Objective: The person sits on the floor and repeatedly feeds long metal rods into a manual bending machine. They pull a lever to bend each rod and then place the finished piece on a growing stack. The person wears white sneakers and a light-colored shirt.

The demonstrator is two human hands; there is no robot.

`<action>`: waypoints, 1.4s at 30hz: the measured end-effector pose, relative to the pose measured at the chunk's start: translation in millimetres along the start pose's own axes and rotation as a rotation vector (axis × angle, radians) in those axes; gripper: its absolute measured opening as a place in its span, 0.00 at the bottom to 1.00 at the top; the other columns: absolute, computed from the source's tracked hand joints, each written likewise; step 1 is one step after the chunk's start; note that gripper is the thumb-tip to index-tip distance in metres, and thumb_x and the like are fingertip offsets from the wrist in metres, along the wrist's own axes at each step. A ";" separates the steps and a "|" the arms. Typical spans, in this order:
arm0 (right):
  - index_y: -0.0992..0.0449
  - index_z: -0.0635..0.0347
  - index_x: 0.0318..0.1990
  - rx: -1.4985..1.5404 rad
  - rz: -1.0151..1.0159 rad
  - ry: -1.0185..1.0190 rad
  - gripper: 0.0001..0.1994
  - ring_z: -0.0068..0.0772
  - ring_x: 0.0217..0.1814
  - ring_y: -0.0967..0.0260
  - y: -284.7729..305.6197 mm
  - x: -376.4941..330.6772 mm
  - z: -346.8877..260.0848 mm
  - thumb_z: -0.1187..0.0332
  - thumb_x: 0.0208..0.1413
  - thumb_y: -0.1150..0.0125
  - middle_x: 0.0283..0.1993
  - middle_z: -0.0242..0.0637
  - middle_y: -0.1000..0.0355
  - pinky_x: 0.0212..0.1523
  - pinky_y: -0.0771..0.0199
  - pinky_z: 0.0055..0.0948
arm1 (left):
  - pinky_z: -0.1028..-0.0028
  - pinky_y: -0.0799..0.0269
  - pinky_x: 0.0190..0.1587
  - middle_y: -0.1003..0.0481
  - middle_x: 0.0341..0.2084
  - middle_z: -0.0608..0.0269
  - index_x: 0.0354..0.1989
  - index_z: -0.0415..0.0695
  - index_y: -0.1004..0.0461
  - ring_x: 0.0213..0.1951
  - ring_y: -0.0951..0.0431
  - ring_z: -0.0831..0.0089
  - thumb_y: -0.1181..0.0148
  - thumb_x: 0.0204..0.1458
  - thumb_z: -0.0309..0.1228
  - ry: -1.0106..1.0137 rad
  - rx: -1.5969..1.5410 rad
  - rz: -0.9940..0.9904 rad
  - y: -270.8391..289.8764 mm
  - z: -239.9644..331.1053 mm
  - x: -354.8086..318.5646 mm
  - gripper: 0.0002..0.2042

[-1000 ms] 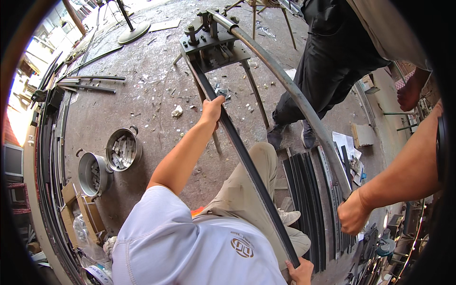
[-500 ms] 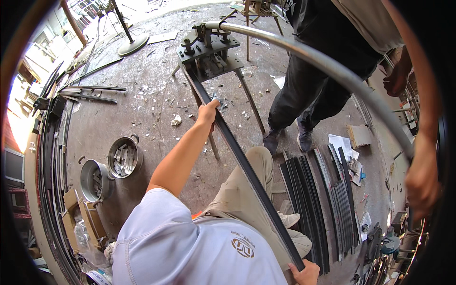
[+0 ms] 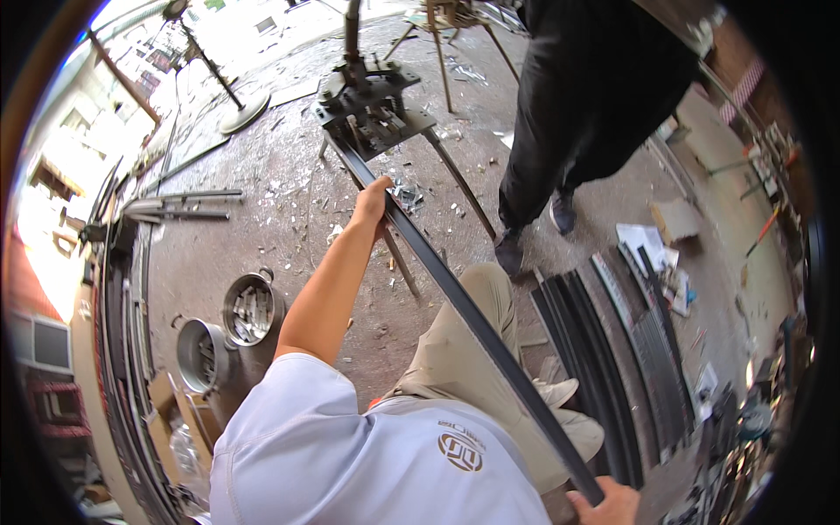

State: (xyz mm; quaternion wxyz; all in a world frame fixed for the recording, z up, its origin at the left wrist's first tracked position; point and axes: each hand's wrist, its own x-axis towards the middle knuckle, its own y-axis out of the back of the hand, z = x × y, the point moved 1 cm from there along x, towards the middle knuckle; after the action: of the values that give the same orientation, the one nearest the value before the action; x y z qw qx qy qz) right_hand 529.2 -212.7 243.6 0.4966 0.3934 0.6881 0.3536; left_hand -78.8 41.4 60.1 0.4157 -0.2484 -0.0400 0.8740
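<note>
A long dark metal profile (image 3: pixel 477 311) slants from the punch press down to my lower right. My left hand (image 3: pixel 373 201) is closed around it partway along, near the press. At its near end, my right hand (image 3: pixel 610 502) grips it with the thumb on top. The far end sits at the punch press (image 3: pixel 372 114), a metal block on thin legs. Whether that end is inside the press cannot be made out. The lever (image 3: pixel 352 39) of the press stands upright.
Another person's dark trousers (image 3: pixel 569 122) are just right of the press. Several dark profiles (image 3: pixel 595 367) lie on the floor at my right. Two metal pots (image 3: pixel 200 354) with cut pieces stand at left, by a cardboard box (image 3: pixel 197 420). Scraps litter the floor.
The press lever has swung from the right to upright, and the other person's arm on it has left the view. Both my hands keep their grip on the profile. The view has shifted slightly.
</note>
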 end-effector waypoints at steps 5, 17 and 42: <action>0.20 0.57 0.37 0.061 0.021 0.013 0.24 0.58 0.34 0.23 10.7 0.1 -0.6 0.44 0.47 0.26 0.29 0.48 0.22 0.35 0.25 0.49 | 0.69 0.30 0.16 0.27 0.19 0.60 0.37 0.43 0.32 0.19 0.22 0.67 0.46 0.58 0.41 0.110 -0.030 0.019 8.6 9.9 -9.7 0.13; 0.17 0.57 0.35 0.192 -0.008 0.062 0.24 0.55 0.36 0.24 -97.2 51.9 73.7 0.43 0.48 0.28 0.30 0.48 0.22 0.38 0.25 0.47 | 0.61 0.22 0.36 0.33 0.19 0.63 0.33 0.45 0.33 0.24 0.29 0.67 0.43 0.59 0.46 0.136 0.037 0.034 17.1 -45.3 23.1 0.16; 0.24 0.54 0.56 0.012 0.531 -0.134 0.28 0.46 0.51 0.29 -171.8 109.8 279.4 0.73 0.43 0.28 0.44 0.40 0.30 0.50 0.26 0.42 | 0.54 0.44 0.71 0.36 0.65 0.43 0.68 0.34 0.43 0.68 0.40 0.45 0.30 0.53 0.46 -0.743 1.515 -0.851 -74.8 -188.1 -195.4 0.41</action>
State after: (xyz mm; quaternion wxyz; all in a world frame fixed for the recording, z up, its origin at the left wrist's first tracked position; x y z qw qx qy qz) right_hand 743.7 -163.4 -23.3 0.4287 0.5855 0.5284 0.4407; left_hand 165.8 -81.4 -5.2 0.7113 0.4175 0.3211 0.4654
